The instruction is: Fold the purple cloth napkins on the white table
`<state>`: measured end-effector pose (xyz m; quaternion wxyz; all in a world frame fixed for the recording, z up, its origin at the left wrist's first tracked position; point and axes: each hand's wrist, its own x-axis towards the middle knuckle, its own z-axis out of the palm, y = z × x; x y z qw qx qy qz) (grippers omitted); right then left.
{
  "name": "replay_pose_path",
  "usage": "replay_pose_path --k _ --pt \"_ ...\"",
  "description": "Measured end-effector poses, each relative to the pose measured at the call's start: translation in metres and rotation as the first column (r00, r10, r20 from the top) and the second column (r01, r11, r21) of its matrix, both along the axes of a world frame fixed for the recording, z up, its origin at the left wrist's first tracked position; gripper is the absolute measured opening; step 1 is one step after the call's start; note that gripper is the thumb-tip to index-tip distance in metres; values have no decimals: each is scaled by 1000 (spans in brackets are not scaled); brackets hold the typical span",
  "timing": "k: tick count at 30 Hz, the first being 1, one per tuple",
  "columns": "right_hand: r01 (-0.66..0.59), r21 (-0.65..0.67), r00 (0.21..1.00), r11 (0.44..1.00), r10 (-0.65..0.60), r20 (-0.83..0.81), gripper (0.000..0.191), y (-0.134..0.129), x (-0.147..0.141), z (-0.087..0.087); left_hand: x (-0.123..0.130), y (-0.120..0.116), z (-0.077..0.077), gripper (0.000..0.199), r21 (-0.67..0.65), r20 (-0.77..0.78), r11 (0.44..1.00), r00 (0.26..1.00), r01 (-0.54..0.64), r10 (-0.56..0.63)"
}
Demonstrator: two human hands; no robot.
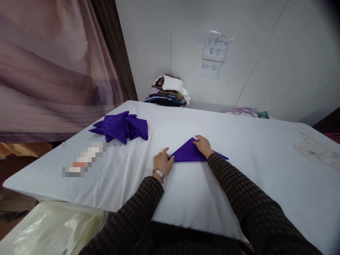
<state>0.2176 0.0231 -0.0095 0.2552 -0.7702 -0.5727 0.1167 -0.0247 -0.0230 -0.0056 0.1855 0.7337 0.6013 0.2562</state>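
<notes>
A purple cloth (186, 152), folded into a triangle, lies on the white-covered table (170, 198) with its peak pointing away from me. At its left corner is my left hand (163, 163), thumb and fingers closed around the tip, a silver bracelet on the wrist. My right hand (203, 146) is at the peak, its thumb and fingertips closed on the cloth's edge; the hand and sleeve cover part of the right half. The right corner shows beyond my forearm.
A pile of purple cloths (119, 126) is at the left. Folded clothes (170, 90) are stacked by the wall, more fabric (244, 112) at the back right. A blurred object (85, 159) lies left; a plastic-covered item (55, 226) is at lower left.
</notes>
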Motion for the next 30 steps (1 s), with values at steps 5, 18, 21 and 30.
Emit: replay_pose_path --k 5,18,21,30 --pt "21 -25 1000 999 -21 10 39 0 -3 1 0 1 -2 40 -1 0 1000 1000 2 -2" --pt "42 13 999 999 -42 -14 41 -2 -2 -2 -11 -3 5 45 -2 45 999 998 39 -39" --pt "40 27 999 999 -40 -17 41 -2 0 -5 -17 -4 5 45 -21 53 999 997 49 -48" --pt "23 69 1000 997 -22 -12 39 -3 4 -9 -24 -3 -1 41 -35 134 999 991 12 -7"
